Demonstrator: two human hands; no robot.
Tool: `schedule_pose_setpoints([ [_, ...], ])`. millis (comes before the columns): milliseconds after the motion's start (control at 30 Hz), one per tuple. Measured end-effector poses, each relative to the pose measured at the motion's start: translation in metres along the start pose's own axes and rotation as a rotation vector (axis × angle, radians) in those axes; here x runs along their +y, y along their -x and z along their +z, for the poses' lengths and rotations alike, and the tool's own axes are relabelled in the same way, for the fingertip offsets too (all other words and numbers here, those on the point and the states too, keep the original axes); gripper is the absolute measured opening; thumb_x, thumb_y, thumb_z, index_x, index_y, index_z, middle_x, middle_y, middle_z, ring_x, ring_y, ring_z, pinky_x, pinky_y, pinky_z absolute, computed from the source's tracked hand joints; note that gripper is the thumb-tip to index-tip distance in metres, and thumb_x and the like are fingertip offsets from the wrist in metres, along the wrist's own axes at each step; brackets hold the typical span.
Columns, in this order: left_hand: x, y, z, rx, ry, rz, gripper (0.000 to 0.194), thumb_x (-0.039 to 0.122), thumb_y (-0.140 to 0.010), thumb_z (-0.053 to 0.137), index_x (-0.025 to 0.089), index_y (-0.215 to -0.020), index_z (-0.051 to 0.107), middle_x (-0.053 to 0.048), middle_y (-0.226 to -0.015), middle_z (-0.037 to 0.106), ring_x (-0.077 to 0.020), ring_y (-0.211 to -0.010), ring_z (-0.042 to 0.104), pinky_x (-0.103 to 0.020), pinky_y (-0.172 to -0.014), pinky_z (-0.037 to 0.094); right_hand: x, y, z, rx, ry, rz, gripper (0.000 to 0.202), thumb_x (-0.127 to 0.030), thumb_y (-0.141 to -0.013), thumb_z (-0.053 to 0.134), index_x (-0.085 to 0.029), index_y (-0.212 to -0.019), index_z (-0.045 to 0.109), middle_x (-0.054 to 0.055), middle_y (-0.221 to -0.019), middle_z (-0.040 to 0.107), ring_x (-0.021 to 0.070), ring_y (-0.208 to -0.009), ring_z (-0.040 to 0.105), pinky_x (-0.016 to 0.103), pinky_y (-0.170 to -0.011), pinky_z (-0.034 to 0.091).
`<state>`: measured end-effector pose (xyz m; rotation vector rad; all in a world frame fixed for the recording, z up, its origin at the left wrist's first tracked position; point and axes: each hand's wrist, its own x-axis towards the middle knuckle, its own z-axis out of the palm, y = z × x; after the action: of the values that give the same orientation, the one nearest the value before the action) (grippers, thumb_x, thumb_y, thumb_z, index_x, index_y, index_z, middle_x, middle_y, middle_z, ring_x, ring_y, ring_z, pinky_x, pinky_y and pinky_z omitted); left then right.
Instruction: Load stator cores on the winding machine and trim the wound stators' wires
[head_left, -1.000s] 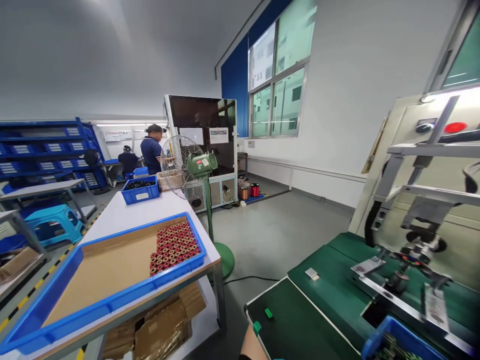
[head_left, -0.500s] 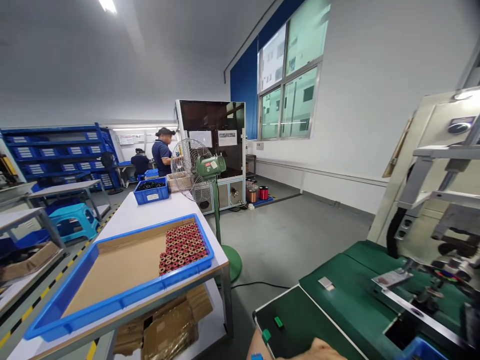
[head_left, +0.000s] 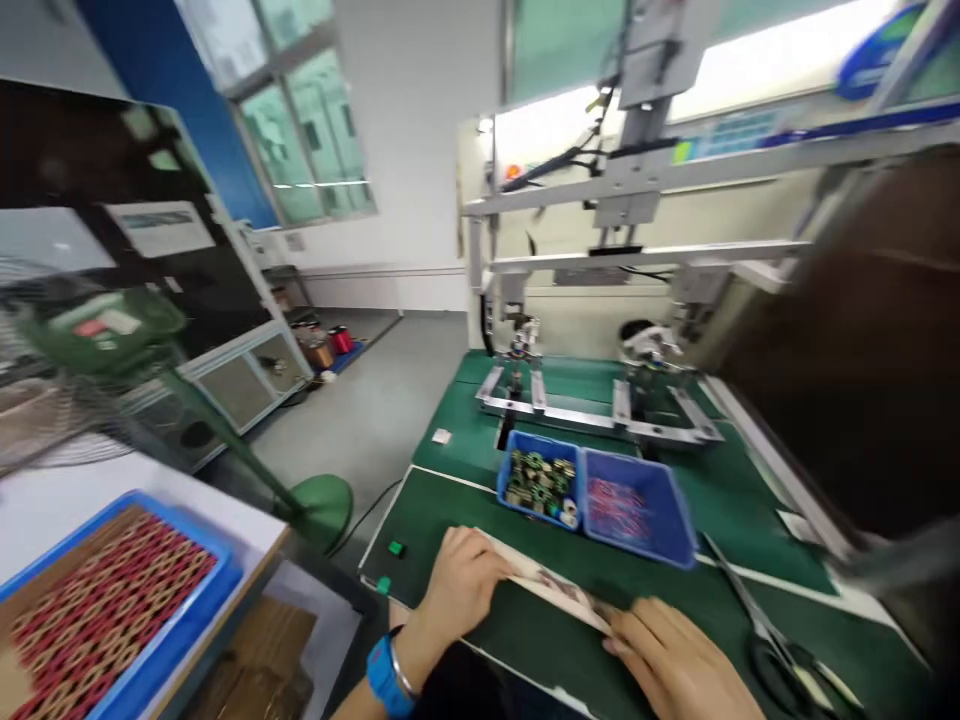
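A long, narrow, pale strip [head_left: 551,585] with dark patches along its middle spans the space between my hands, over the green work surface. My left hand [head_left: 466,578], a blue watch [head_left: 386,675] on its wrist, is closed on the strip's left end. At the other end, my right hand [head_left: 667,655] grips it between thumb and fingers. Motion blur hides what the dark patches are. Just beyond the strip are a blue bin of small green and brass-coloured parts [head_left: 540,480] and a blue bin [head_left: 667,515] with small pink-red pieces.
Scissors [head_left: 757,615] lie to the right of my right hand. Small green blocks [head_left: 397,548] are left of my left hand. Behind the bins stands a machine with a metal frame [head_left: 577,412]. At left are a green fan [head_left: 105,325] and a blue tray [head_left: 217,560] of red-and-tan parts.
The view has swung right, from the tray table to the green bench. Both hands now show fully, with the pale strip between them; before, they were mostly cut off at the bottom edge.
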<state>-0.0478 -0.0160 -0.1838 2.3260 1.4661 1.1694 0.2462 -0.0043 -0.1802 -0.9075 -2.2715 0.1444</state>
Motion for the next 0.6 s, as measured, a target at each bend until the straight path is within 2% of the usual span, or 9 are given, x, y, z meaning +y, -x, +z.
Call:
schedule_pose_setpoints([
  [67, -0.001, -0.003, -0.004, -0.052, -0.003, -0.002, 0.023, 0.014, -0.098, 0.048, 0.022, -0.091, 0.068, -0.004, -0.088, 0.060, -0.0208, -0.084, 0.048, -0.036, -0.076, 0.031, 0.001, 0.003, -0.013, -0.117, 0.142, -0.023, 0.010, -0.027, -0.093, 0.056, -0.024, -0.084, 0.059, 0.002, -0.075, 0.056, 0.0187, -0.066, 0.056, 0.032, -0.059, 0.047],
  [167, 0.000, -0.003, -0.007, -0.108, -0.010, 0.005, 0.021, 0.011, -0.097, 0.048, 0.021, -0.089, 0.064, -0.003, -0.089, 0.060, -0.0212, -0.084, 0.047, -0.036, -0.075, 0.031, 0.008, 0.003, -0.029, -0.210, 0.240, 0.011, 0.018, -0.026, -0.086, 0.066, -0.022, -0.077, 0.051, 0.003, -0.077, 0.054, 0.0197, -0.070, 0.053, 0.032, -0.060, 0.042],
  [233, 0.002, -0.003, -0.008, -0.112, -0.013, 0.015, 0.020, 0.010, -0.098, 0.048, 0.020, -0.089, 0.063, -0.003, -0.088, 0.060, -0.0211, -0.083, 0.047, -0.036, -0.074, 0.031, 0.012, 0.005, -0.037, -0.210, 0.268, 0.014, 0.018, -0.023, -0.086, 0.064, -0.022, -0.076, 0.049, 0.003, -0.078, 0.054, 0.0201, -0.070, 0.052, 0.032, -0.060, 0.040],
  [333, 0.008, -0.004, -0.012, -0.099, -0.014, 0.022, 0.019, 0.008, -0.097, 0.047, 0.020, -0.090, 0.060, -0.002, -0.088, 0.060, -0.0207, -0.084, 0.049, -0.038, -0.077, 0.031, 0.010, 0.011, -0.045, -0.132, 0.253, -0.011, 0.014, -0.013, -0.090, 0.052, -0.021, -0.079, 0.050, 0.004, -0.080, 0.056, 0.0193, -0.071, 0.050, 0.032, -0.064, 0.038],
  [400, 0.011, -0.005, -0.017, -0.108, 0.000, 0.031, 0.019, 0.005, -0.096, 0.047, 0.020, -0.090, 0.059, -0.001, -0.089, 0.059, -0.0197, -0.086, 0.051, -0.040, -0.083, 0.031, 0.002, 0.014, -0.046, -0.108, 0.203, -0.031, 0.014, -0.009, -0.090, 0.047, -0.021, -0.082, 0.050, 0.005, -0.083, 0.059, 0.0185, -0.073, 0.051, 0.031, -0.066, 0.039],
  [500, 0.013, -0.004, -0.025, -0.189, 0.044, 0.066, 0.020, 0.004, -0.095, 0.045, 0.020, -0.092, 0.057, -0.001, -0.092, 0.059, -0.0198, -0.098, 0.053, -0.043, -0.095, 0.028, -0.012, 0.015, -0.042, -0.155, 0.095, -0.023, 0.013, -0.008, -0.088, 0.048, -0.020, -0.083, 0.049, 0.006, -0.091, 0.063, 0.0183, -0.080, 0.056, 0.031, -0.071, 0.043],
  [600, 0.013, 0.001, -0.029, -0.302, 0.099, 0.059, 0.019, 0.005, -0.095, 0.044, 0.020, -0.094, 0.056, -0.003, -0.095, 0.058, -0.0209, -0.110, 0.051, -0.041, -0.098, 0.031, -0.023, 0.013, -0.029, -0.151, 0.034, 0.025, 0.017, -0.010, -0.087, 0.049, -0.019, -0.100, 0.055, 0.007, -0.100, 0.066, 0.0204, -0.088, 0.059, 0.034, -0.080, 0.047],
])
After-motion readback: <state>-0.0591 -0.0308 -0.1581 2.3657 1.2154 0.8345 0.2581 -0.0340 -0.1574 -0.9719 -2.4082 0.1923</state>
